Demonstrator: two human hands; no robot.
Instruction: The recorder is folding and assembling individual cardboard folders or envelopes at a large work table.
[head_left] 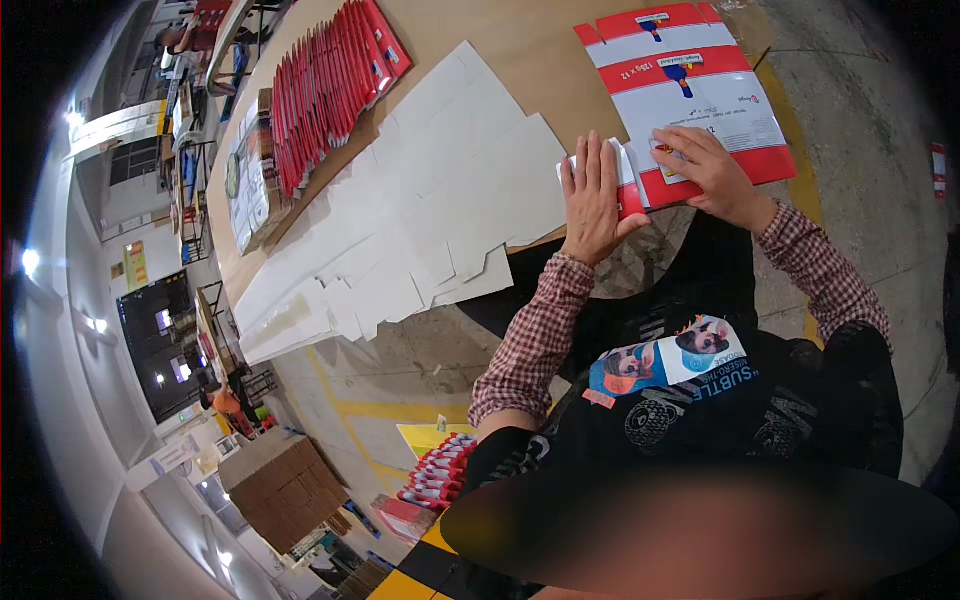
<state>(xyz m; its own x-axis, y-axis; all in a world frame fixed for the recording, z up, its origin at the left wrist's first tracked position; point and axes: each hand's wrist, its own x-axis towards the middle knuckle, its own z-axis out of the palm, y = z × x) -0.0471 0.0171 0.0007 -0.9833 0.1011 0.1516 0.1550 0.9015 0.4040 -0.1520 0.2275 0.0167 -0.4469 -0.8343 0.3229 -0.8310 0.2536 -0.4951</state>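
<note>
Head view: carton side strip pressed by L hand; panel held down by R hand.
Red-and-white carton is seen under R fingertips and beyond them, at edge of brown table. L fingers are laid straight, nearly together, flat on strip, nothing clamped. R fingers are bent over the panel; whether carton is pinched by R thumb can't be told. White sheets are noted left of L fingers. Rec.: crease should be pressed evenly, full length; panel should be kept square under R fingers; pressure approx. equal, to avoid skew.
</note>
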